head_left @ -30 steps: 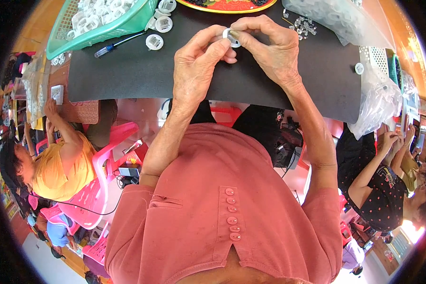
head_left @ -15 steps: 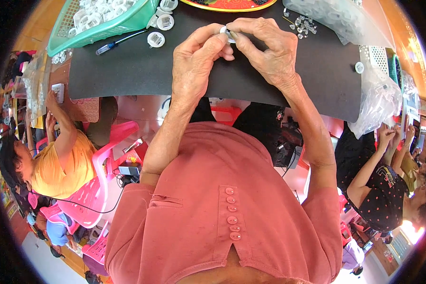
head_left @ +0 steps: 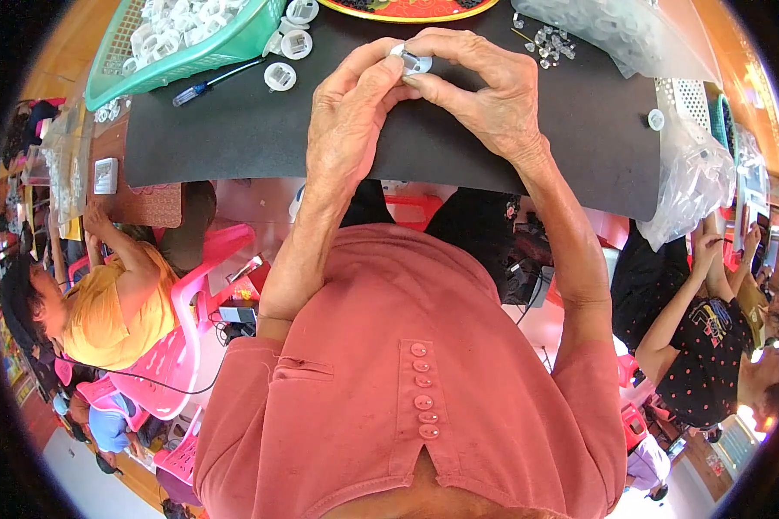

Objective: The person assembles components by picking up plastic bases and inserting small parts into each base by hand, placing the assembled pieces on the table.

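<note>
Above the dark tabletop, a small round white plastic part (head_left: 419, 64) with a dark piece in its middle is held between both hands. My left hand (head_left: 348, 112) pinches its left side between thumb and fingers. On the opposite side, the curled fingers and thumb of my right hand (head_left: 491, 93) grip the rim. Fingertips hide part of its edge. Left of my hands lies a similar round white part (head_left: 280, 77), with more like it (head_left: 296, 44) behind. A screwdriver (head_left: 190, 93) with a blue handle rests near them.
A green basket (head_left: 160, 80) full of white parts stands at the back left. A red tray (head_left: 407, 11) sits at the far edge. Small clear pieces (head_left: 552, 48) lie beside a clear bag (head_left: 610, 26); another bag (head_left: 685, 190) hangs at right. People sit on both sides.
The round part has turned in my fingers, so more of its face shows. My right thumb has moved lower along it. The person at left has drawn a hand back from a white box.
</note>
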Action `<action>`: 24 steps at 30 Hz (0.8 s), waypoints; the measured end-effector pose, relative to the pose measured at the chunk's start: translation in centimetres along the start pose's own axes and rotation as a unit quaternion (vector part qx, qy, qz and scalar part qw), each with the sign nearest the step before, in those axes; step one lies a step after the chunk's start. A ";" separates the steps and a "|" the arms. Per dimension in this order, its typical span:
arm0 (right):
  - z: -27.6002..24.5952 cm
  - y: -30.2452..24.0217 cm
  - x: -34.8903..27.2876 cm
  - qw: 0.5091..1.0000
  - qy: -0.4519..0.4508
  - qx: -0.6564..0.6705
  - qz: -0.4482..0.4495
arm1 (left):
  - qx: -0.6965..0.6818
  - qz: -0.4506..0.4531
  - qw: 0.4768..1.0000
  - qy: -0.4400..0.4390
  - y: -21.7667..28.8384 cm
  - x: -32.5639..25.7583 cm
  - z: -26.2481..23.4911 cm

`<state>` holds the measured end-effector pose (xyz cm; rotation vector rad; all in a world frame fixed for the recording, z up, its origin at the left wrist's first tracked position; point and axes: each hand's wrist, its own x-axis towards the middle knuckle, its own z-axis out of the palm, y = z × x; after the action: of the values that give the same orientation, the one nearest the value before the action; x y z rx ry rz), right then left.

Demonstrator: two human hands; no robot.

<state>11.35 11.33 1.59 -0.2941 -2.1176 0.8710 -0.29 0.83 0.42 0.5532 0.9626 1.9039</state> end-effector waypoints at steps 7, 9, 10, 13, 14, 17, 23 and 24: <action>0.3 -0.1 0.2 0.999 0.018 0.010 -0.025 | -0.010 -0.007 0.999 -0.047 -0.3 0.0 -1.0; 0.2 -0.2 0.3 0.999 0.016 0.000 -0.033 | 0.002 -0.002 0.999 -0.047 -0.4 0.1 -1.1; 0.2 -0.2 0.3 0.999 0.015 -0.011 -0.040 | 0.001 -0.002 0.999 -0.047 -0.4 0.1 -1.1; 0.3 0.4 0.0 0.999 0.018 -0.021 -0.046 | 0.009 0.005 0.999 -0.043 -0.3 -0.1 -0.7; 0.3 0.3 0.0 0.999 0.018 -0.020 -0.046 | 0.008 0.000 0.999 -0.040 -0.2 -0.1 -0.5; 0.2 0.4 0.0 0.995 0.011 -0.066 -0.073 | 0.007 0.000 0.999 -0.039 -0.2 -0.2 -0.5; 0.3 0.2 -0.2 0.980 0.008 -0.134 -0.148 | 0.026 0.024 0.998 -0.045 -0.5 -0.2 -0.5; 0.1 0.3 -0.2 0.986 -0.005 -0.117 -0.115 | 0.029 0.019 0.998 -0.053 -0.5 -0.2 -0.5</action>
<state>11.32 11.37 1.26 -0.1608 -2.2124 0.4901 -0.34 0.62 -0.30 0.7043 0.9455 1.8653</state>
